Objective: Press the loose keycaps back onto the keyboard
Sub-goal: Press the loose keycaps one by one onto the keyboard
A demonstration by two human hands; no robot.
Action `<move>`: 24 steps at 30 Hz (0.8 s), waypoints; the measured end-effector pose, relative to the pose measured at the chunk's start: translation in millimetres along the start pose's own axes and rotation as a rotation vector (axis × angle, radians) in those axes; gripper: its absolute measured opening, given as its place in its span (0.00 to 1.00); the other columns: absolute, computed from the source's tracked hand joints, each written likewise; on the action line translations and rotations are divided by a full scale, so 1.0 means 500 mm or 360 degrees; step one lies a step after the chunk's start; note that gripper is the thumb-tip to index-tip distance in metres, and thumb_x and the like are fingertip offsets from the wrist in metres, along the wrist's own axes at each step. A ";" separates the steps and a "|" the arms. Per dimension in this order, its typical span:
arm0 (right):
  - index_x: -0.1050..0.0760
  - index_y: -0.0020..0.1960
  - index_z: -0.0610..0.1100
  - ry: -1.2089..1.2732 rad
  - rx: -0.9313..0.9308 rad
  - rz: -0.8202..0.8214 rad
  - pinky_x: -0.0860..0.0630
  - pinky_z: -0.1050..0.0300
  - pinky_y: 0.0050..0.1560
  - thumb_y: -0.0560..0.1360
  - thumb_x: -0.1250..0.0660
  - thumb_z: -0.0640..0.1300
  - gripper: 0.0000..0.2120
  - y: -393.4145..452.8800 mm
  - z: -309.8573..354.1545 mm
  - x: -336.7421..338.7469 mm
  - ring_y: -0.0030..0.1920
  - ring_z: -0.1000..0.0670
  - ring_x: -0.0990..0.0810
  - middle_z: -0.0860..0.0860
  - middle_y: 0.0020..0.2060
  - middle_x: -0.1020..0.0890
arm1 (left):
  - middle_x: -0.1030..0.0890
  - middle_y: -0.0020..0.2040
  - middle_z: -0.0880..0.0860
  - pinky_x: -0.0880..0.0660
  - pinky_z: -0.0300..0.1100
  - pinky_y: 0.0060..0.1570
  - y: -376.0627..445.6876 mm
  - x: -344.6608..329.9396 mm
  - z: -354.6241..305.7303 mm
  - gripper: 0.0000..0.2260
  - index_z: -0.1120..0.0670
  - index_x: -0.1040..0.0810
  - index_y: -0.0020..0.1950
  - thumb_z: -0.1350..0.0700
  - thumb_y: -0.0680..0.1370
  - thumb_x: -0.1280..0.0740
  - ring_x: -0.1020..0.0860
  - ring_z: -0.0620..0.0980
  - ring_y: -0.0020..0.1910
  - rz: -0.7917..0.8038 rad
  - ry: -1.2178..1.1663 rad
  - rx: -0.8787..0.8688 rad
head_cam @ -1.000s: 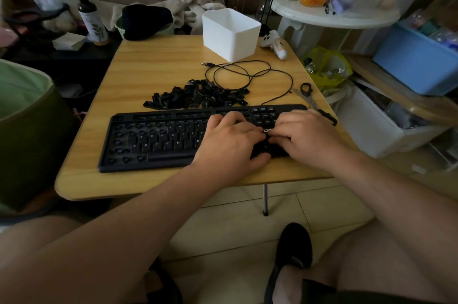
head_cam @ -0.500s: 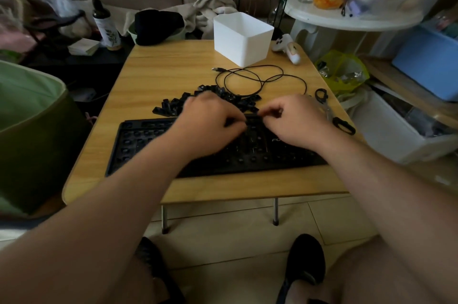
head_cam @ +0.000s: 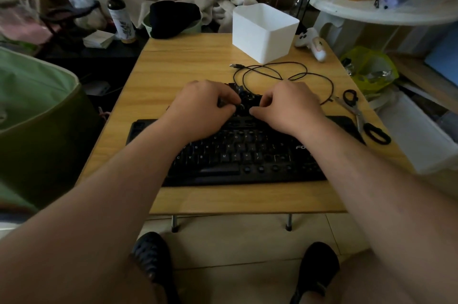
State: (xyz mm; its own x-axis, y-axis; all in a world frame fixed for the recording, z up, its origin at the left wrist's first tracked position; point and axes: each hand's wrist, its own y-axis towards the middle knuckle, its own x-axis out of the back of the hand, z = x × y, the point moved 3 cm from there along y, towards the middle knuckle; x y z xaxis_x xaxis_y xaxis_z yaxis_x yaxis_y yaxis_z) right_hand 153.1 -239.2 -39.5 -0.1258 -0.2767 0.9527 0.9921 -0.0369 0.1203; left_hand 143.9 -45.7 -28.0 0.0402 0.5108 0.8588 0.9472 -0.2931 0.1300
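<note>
A black keyboard (head_cam: 238, 155) is positioned on a wooden table (head_cam: 188, 60), lying lengthwise near the table's front edge. Several keys in the middle rows are seated, with letters visible, while bare round stems are seen along the bottom row to the right of the space bar. A pile of loose keycaps (head_cam: 244, 98) is located on the table just behind the keyboard and is largely hidden by both hands. The left hand (head_cam: 203, 107) is placed over the left part of the pile with its fingers curled downward into the keycaps; whether a keycap is actually pinched cannot be told. The right hand (head_cam: 290, 105) is placed over the right part of the pile with its fingers likewise curled, and its grip cannot be determined either. The two hands are close together, with a small gap between them in which keycaps are visible. A coiled black cable (head_cam: 280, 73) is laid out behind the hands. A white box (head_cam: 265, 31) stands at the far side of the table, with a white controller (head_cam: 312, 42) beside it. Scissors (head_cam: 359, 115) are placed near the right edge of the table, by the right end of the keyboard.
</note>
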 end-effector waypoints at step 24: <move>0.15 0.44 0.48 0.1516 0.0023 0.0266 0.20 0.63 0.50 0.75 0.25 0.35 0.08 -0.007 -0.035 0.046 0.43 0.57 0.17 0.50 0.41 0.14 | 0.12 0.44 0.49 0.25 0.30 0.39 0.005 -0.057 -0.054 0.05 0.53 0.15 0.55 0.56 0.82 0.29 0.19 0.36 0.38 0.0010 -0.1301 0.0305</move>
State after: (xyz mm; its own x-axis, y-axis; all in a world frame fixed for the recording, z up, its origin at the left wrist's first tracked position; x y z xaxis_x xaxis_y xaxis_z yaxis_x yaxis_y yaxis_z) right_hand 146.7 -262.3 -23.1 0.0744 -0.9401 0.3326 0.9964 0.0837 0.0136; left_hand 136.5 -82.5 -38.9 0.1937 0.9561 0.2200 0.9809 -0.1933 -0.0235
